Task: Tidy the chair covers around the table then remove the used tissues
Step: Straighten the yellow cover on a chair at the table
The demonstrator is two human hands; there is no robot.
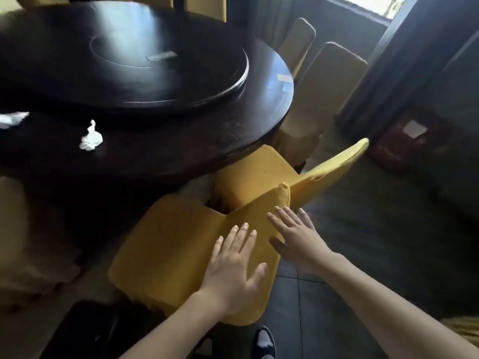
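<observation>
A chair in a yellow cover (168, 244) stands right in front of me, its back toward me. My left hand (233, 270) lies flat on the cover's back, fingers spread, holding nothing. My right hand (298, 237) rests flat on the upper right edge of the same back, fingers apart. A second yellow-covered chair (261, 172) stands just beyond, its seat partly under the dark round table (181, 141). A crumpled white tissue (90, 139) lies on the table at the left. Another white tissue (11, 119) shows at the left frame edge.
A dark turntable (155, 60) fills the table's middle. More covered chairs (329, 81) stand at the right along the table, others at the top edge. A pale chair (13, 229) is at the left. Dark tiled floor (363, 242) lies to the right; my shoe (265, 342) shows below.
</observation>
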